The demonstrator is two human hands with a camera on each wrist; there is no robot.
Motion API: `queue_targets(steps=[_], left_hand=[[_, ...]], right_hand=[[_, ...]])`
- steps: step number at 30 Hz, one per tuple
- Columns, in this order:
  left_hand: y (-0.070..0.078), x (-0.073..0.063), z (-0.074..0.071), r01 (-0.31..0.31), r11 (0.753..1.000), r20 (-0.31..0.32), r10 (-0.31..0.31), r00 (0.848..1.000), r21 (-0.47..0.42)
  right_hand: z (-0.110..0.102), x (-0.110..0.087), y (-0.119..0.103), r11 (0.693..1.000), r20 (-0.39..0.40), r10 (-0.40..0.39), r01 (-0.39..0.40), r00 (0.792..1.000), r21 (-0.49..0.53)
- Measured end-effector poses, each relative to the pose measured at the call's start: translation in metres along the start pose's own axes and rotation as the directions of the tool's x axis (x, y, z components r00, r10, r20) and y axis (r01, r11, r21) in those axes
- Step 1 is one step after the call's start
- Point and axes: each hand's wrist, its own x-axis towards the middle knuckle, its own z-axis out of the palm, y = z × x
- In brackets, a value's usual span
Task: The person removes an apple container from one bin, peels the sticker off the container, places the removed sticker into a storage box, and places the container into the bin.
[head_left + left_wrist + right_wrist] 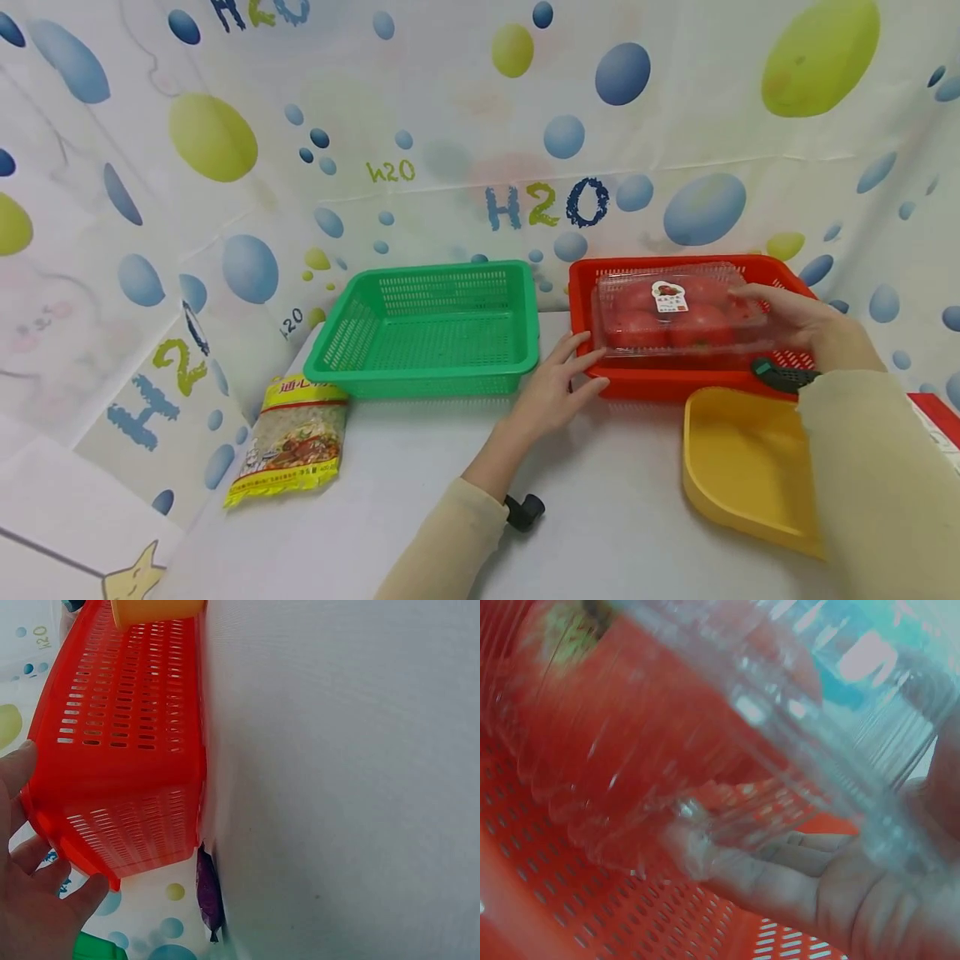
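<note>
A clear plastic box of red apples (637, 329) with a white label is tilted over the red basket (675, 385). My right hand (795, 321) grips the box by its right end; in the right wrist view the fingers (772, 889) are under the clear plastic, beside one apple (652, 712). At the basket's left front corner is my left hand (551, 387), its fingers spread and fairly straight. In the left wrist view those fingertips (90, 889) touch or nearly touch the red rim. The box covers much of the basket's inside.
To the left stands a green basket (435, 383), with a yellow food packet (296, 437) beside it. A yellow bin (750, 475) sits in front of the red basket, partly behind my right sleeve. A small purple packet (208, 892) lies near the red basket.
</note>
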Motion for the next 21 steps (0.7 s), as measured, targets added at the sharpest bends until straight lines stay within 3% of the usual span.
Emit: queue_targets(steps=[6,15,21], left_hand=[[0.0,0.0,0.001,-0.012,1.0,0.012,0.012,1.0,-0.013],[-0.002,-0.002,0.001,-0.033,0.999,0.035,0.034,0.999,-0.017],[-0.004,-0.001,-0.004,-0.055,0.998,0.033,0.056,0.998,-0.016]], right_hand=[[-0.007,-0.005,-0.002,0.998,0.012,-0.028,0.028,1.0,-0.06],[-0.013,-0.012,-0.008,0.999,0.051,-0.018,0.02,0.999,-0.03],[-0.01,-0.019,-0.018,0.995,0.101,-0.069,0.076,0.992,-0.062]])
